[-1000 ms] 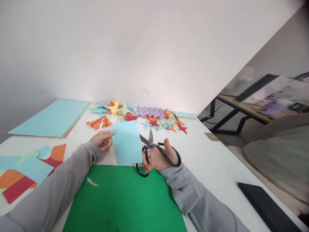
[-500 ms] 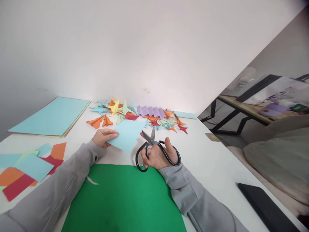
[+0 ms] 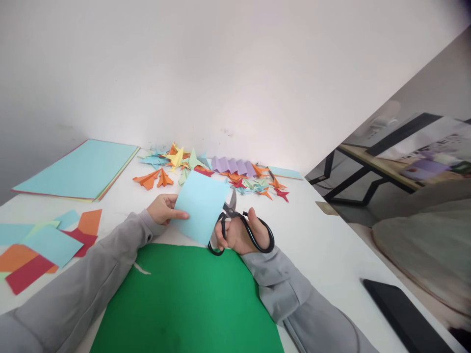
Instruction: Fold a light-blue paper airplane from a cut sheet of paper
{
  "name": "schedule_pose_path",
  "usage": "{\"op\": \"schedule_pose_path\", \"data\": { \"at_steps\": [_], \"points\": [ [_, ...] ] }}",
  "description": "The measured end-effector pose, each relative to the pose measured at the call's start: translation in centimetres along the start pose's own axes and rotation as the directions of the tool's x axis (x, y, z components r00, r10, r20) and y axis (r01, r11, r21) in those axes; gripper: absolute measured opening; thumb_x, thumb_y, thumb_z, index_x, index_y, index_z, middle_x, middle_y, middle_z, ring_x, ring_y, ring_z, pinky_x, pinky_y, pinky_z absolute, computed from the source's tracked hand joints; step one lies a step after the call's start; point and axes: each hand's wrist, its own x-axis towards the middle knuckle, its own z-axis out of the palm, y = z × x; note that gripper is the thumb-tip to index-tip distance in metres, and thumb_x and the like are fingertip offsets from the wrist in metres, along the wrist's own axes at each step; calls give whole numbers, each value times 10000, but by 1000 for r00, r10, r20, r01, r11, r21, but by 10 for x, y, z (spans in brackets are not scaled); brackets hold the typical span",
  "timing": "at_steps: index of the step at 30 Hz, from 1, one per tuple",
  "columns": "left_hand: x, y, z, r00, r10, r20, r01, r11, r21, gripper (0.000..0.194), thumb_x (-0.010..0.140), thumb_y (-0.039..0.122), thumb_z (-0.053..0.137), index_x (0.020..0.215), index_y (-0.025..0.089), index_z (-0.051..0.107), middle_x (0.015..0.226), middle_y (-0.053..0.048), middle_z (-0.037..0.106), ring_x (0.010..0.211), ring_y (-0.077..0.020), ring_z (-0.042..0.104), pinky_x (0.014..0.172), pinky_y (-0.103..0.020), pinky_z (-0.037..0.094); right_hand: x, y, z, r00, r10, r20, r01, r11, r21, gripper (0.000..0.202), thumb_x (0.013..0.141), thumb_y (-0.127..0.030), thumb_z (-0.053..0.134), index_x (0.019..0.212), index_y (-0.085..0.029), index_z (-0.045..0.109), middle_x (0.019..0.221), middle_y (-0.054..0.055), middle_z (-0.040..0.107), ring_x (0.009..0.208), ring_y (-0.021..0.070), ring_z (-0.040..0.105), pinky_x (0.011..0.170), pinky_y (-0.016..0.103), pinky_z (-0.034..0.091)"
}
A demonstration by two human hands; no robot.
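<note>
Between thumb and fingers, my left hand (image 3: 164, 210) pinches the left edge of a light blue paper sheet (image 3: 201, 206), raised above the table and facing me. My right hand (image 3: 245, 234) has its fingers in the black handles of a pair of scissors (image 3: 231, 211). The scissors' blades are spread and point up beside the sheet's right edge; the sheet hides part of one blade and handle. Whether a blade touches the paper I cannot tell. Under my forearms lies a green mat (image 3: 191, 299) with a small white mark near its upper left corner.
Folded paper shapes (image 3: 176, 159) and a pleated purple strip (image 3: 233, 166) lie along the wall. A stack of large coloured sheets (image 3: 81, 169) is at back left, with cut paper pieces (image 3: 55, 245) nearer. A black flat object (image 3: 405, 314) rests by the right edge.
My left hand has tilted the blue sheet more upright and brought it right, against the scissors, so it covers part of them. My right hand has barely moved.
</note>
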Motion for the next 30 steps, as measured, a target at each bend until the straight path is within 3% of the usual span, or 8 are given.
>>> {"op": "schedule_pose_path", "data": {
  "at_steps": [3,6,9,13,18,24,30],
  "points": [
    [1,1,2,975,57,-215,-92,983,-156,304,476,97,759,760,92,652,707,-86,698,704,-251,656,669,-369,552,0,-2,6,995,-25,-94,26,1000,10,740,747,-701,168,1212,-157,358,697,42,568,533,148,496,566,340,384],
    [4,1,2,931,60,-360,-166,948,-271,250,541,81,718,780,104,647,748,-81,700,725,-238,657,682,-353,562,0,0,13,1000,-5,-28,5,1000,21,809,726,-722,161,1319,-174,207,678,28,565,509,147,492,547,337,382],
    [8,-1,0,907,33,-420,-183,929,-321,256,588,58,677,838,101,639,782,-88,699,755,-234,655,698,-339,566,0,6,20,999,28,47,-30,999,24,860,716,-733,155,1358,-165,88,673,33,571,494,151,494,530,337,379],
    [9,-1,1,901,0,-434,-162,928,-336,325,594,48,672,914,88,626,783,-104,697,754,-242,655,691,-341,569,1,12,27,994,57,96,-62,996,56,864,724,-725,167,1363,-176,-25,694,42,583,498,156,505,524,335,380],
    [8,0,4,894,17,-448,-182,927,-328,298,592,34,665,883,90,632,736,-88,699,711,-233,659,665,-336,574,2,12,29,994,86,64,-89,994,57,856,709,-739,99,1361,-198,-24,676,36,578,493,155,504,525,342,384],
    [5,-2,7,916,31,-401,-165,938,-305,247,558,54,687,797,99,642,770,-94,699,758,-253,653,698,-363,561,3,13,27,993,89,83,-96,991,88,856,704,-741,62,1350,-179,82,685,57,587,495,159,504,537,344,384],
    [3,-2,7,971,3,-241,-70,960,-270,301,489,47,717,778,89,647,762,-113,697,817,-293,636,762,-424,521,4,11,24,997,77,12,-77,996,34,852,669,-760,0,1290,-224,229,703,51,595,486,147,498,534,343,383]
  ]
}}
